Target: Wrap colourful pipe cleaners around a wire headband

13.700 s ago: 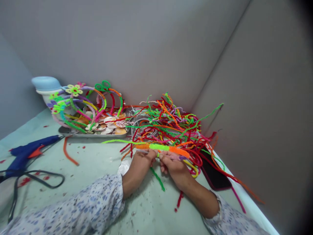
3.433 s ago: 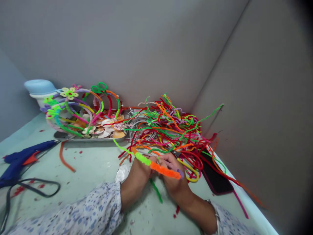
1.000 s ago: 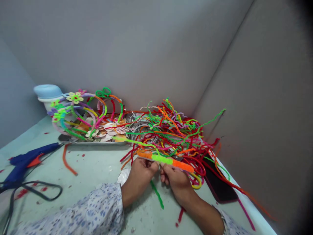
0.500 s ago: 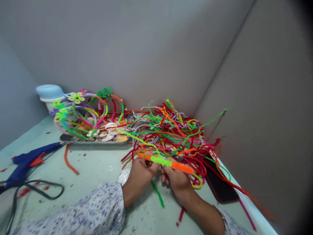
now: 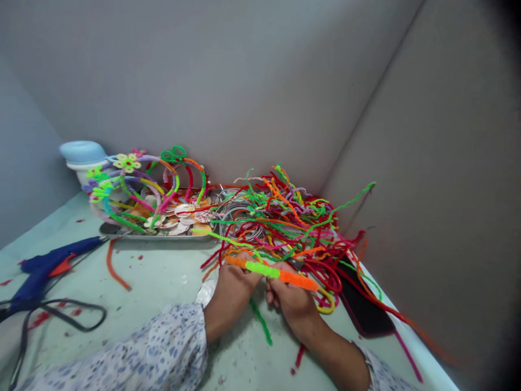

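Both hands are closed on a headband (image 5: 262, 270) wrapped in orange and lime green pipe cleaner, seen edge-on with the green band in the middle. My left hand (image 5: 236, 285) pinches it left of centre, and my right hand (image 5: 291, 293) grips it under the right orange part. A loose lime green pipe cleaner end (image 5: 228, 237) sticks out from the green band toward the upper left. Below the hands a dark green pipe cleaner piece (image 5: 261, 323) hangs or lies; I cannot tell whether it is attached. The fingertips are partly hidden.
Behind the hands lies a tangled heap of pipe cleaners (image 5: 293, 217) beside coiled wire (image 5: 240, 209). A metal tray (image 5: 163, 237) holds discs and finished headbands (image 5: 134, 179). A blue glue gun (image 5: 44, 271) with its cord lies left, a phone (image 5: 366, 309) right, scissors (image 5: 336, 281) near the heap.
The headband and both hands have shifted very slightly left. The loose lime green end has dipped a little. Both hands keep their hold.
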Motion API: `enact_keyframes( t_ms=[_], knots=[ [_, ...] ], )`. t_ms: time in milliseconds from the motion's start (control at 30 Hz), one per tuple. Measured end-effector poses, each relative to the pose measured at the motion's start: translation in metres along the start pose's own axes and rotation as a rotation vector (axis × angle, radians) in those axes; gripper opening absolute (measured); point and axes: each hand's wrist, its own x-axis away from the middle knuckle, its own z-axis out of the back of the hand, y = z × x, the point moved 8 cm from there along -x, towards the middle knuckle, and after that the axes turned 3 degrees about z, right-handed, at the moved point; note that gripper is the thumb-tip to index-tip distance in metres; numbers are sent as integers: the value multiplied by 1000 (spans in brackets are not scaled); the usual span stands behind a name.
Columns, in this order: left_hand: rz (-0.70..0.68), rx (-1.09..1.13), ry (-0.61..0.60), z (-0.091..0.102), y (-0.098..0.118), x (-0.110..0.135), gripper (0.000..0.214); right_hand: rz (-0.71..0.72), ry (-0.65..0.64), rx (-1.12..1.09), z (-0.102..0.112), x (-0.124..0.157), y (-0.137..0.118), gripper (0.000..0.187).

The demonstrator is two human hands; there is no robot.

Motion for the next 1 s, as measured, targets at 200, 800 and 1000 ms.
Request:
enact_keyframes(
  t_ms=[200, 800, 1000],
  knots=[
    [2, -41, 11, 0, 0, -1, 4, -31, 7, 23, 2, 1, 2, 10],
    [-20, -120, -94, -7, 10, 2, 19, 17, -42, 114, 1, 0, 11, 22],
    [-130, -272, -101, -7, 10, 3, 15, 36, -80, 169, 0, 3, 7, 28]
  ],
)
